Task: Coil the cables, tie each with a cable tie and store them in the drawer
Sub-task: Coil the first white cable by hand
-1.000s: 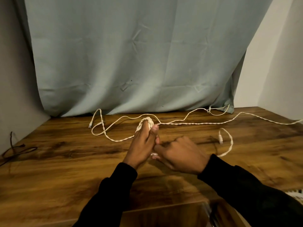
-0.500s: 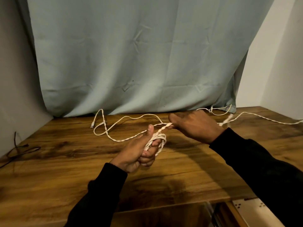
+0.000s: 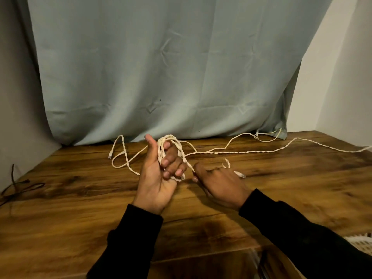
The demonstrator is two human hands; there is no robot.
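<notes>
1. We saw the white cable [image 3: 237, 152] partly wound: several turns sat around the curled fingers of the left hand [image 3: 159, 174], held above the desk [image 3: 80, 208], thumb pointing up beside the loops.
2. The right hand [image 3: 219, 184] hovered low over the desk just right of the coil, its fingers bent and the strand running from the coil down to its fingertips; we judged that it pinched the strand, though the grip itself was partly hidden.
3. The unwound rest lay on the desk: one length trailed off to the right edge, another looped back toward the curtain [image 3: 161, 67], and a loose end with a small plug [image 3: 109, 157] rested to the left.
4. The cable looked twisted, thin, light and limp, so we judged it would sag and spring out of shape if released.
5. We judged the best hold to be across all the turns at once, pinching the bundle where the tie would go.
6. A dark cable [image 3: 20, 188] lay at the far left, well apart.
</notes>
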